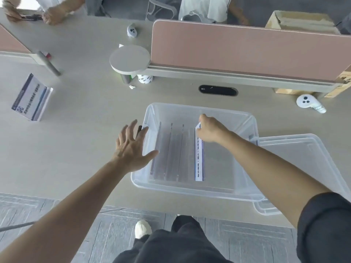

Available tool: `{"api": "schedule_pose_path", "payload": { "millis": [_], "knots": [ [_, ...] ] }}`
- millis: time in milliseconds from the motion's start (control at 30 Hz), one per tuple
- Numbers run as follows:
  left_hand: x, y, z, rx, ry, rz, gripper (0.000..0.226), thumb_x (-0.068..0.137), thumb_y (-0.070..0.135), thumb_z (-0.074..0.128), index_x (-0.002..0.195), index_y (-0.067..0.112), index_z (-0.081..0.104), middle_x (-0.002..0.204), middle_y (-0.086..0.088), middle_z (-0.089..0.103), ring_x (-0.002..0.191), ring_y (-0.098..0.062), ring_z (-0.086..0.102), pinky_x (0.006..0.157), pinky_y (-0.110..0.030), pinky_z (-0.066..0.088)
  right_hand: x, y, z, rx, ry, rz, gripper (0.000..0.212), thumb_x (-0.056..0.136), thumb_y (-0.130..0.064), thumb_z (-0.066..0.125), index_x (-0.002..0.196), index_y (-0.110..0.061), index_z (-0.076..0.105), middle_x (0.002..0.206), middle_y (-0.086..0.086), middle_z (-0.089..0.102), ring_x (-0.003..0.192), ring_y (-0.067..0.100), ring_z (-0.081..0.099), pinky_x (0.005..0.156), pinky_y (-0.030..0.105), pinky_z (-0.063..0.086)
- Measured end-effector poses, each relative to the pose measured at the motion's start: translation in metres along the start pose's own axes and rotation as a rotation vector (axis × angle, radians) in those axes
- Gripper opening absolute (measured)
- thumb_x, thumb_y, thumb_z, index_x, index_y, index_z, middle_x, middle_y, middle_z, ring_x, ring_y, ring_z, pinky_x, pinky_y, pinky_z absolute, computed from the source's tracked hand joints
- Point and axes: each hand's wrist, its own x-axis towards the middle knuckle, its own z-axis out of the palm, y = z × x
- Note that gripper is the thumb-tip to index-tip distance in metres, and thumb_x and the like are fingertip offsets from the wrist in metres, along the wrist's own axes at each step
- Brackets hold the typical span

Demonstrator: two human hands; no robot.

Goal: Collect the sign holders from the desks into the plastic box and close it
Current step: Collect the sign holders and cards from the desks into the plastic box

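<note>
Sign holder (199, 158) top hidden under right hand (211, 130) inside plastic box (180, 189).

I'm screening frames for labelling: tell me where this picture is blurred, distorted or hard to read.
Head view: wide-angle distortion bows the pink divider; the left hand is slightly motion-blurred; print on the sign holder in the right hand is unreadable; the clear plastic box leaves its other holders faint; lighting even, shadows weak.
</note>
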Motion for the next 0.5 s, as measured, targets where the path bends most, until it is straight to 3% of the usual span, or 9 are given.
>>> {"api": "schedule_pose_path", "payload": {
  "millis": [133,300,400,500],
  "knots": [
    [-0.003,0.000,0.018,-0.183,-0.042,-0.045,0.085,0.081,0.063,0.053,0.149,0.035,0.009,0.157,-0.001,0.002,0.142,-0.031,0.004,0.112,-0.049,0.021,0.014,0.005,0.021,0.023,-0.041,0.067,0.017,0.094,-0.016,0.045,0.106,-0.004,0.042,0.105,0.016,0.057,0.088,0.032,0.058,0.064,0.033,0.041],
    [0.002,-0.008,0.032,-0.246,0.000,-0.033,0.087,0.073,0.071,0.040,0.148,0.037,0.010,0.156,-0.001,0.017,0.142,-0.030,0.016,0.109,-0.043,0.025,0.028,0.020,0.039,0.103,-0.056,0.108,0.039,0.096,-0.023,0.046,0.129,-0.003,0.040,0.111,0.018,0.062,0.090,0.033,0.064,0.072,0.034,0.049],
    [0.003,-0.009,0.035,-0.262,0.026,-0.016,0.086,0.073,0.069,0.040,0.148,0.035,0.013,0.154,-0.002,0.022,0.140,-0.030,0.020,0.109,-0.042,0.025,0.030,0.033,0.042,0.318,-0.120,0.117,0.067,0.093,-0.037,0.058,0.149,-0.019,0.024,0.099,0.011,0.065,0.070,0.023,0.070,0.070,0.035,0.057],
    [0.004,-0.011,0.036,-0.286,0.043,-0.002,0.084,0.074,0.066,0.041,0.148,0.036,0.015,0.153,-0.002,0.025,0.138,-0.030,0.024,0.109,-0.043,0.026,0.015,0.048,0.046,0.586,-0.207,0.159,0.094,0.078,-0.041,0.078,0.148,-0.047,0.016,0.109,0.012,0.062,0.079,0.023,0.070,0.072,0.040,0.062]
  ]
}}
